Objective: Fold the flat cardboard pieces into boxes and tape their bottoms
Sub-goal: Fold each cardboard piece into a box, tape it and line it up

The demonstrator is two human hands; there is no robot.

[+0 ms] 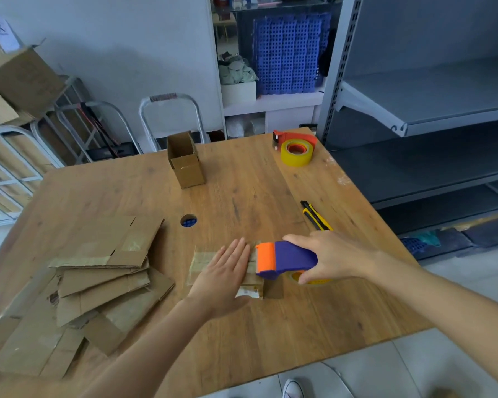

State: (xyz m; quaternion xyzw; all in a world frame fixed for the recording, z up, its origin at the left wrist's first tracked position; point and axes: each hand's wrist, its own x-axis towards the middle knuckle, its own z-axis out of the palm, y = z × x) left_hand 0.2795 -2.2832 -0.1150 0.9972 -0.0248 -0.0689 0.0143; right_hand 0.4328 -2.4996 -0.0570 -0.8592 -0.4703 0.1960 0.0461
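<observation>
A small cardboard box (pixel 202 261) lies bottom-up in the middle of the wooden table (pixel 242 182). My left hand (pixel 224 272) presses flat on its taped flaps, fingers straight. My right hand (pixel 328 255) grips a purple and orange tape dispenser (pixel 282 259) whose orange end touches the box's right edge. A pile of flat cardboard pieces (pixel 98 271) lies at the left of the table. One folded box (pixel 186 162) stands upright and open at the far side.
A second orange tape dispenser with a yellow roll (pixel 295 149) sits at the far right corner. A yellow and black utility knife (pixel 315 215) lies right of centre. A round hole (pixel 189 220) pierces the tabletop. Grey shelving (pixel 429 110) stands to the right, metal frames at the left.
</observation>
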